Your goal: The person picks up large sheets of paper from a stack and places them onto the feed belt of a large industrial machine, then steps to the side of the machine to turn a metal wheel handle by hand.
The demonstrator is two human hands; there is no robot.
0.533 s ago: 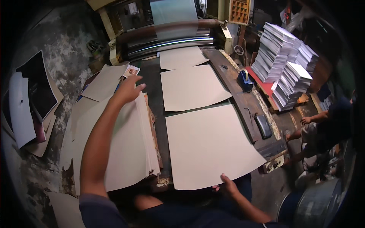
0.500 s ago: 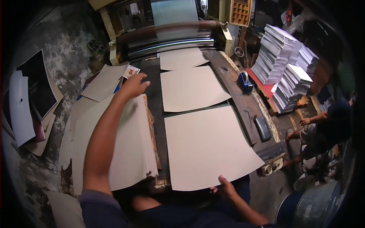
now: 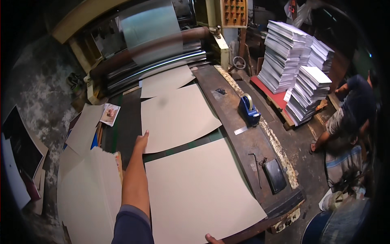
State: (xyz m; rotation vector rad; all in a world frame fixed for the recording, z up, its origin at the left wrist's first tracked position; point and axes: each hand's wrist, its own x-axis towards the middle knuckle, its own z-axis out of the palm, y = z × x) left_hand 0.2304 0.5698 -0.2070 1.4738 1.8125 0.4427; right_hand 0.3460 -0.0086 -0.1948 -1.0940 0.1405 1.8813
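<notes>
Three greyish-beige cardboard sheets lie in a row on the dark machine bed: a near sheet [image 3: 199, 191], a middle sheet [image 3: 178, 118] and a far sheet [image 3: 166, 81] that reaches the rollers. At the middle sheet's left edge, close to its near corner, is my left hand [image 3: 141, 143]; its thumb rests at the edge and the other fingers are mostly hidden. My right hand [image 3: 213, 240] pinches the near edge of the near sheet, thumb on top, fingers out of sight. Left of the bed rises a stack of similar sheets [image 3: 87, 191].
Shiny metal rollers [image 3: 174, 63] and a translucent film web [image 3: 150, 32] stand at the far end. On the right ledge are a blue tape dispenser [image 3: 248, 112], a hex key [image 3: 256, 171] and a black case [image 3: 274, 175]. Beyond are white paper stacks [image 3: 282, 57] and another person [image 3: 357, 101].
My left hand has moved from above the left stack to the middle sheet's edge. My right hand stays at the near sheet's front edge. The view has shifted and turned.
</notes>
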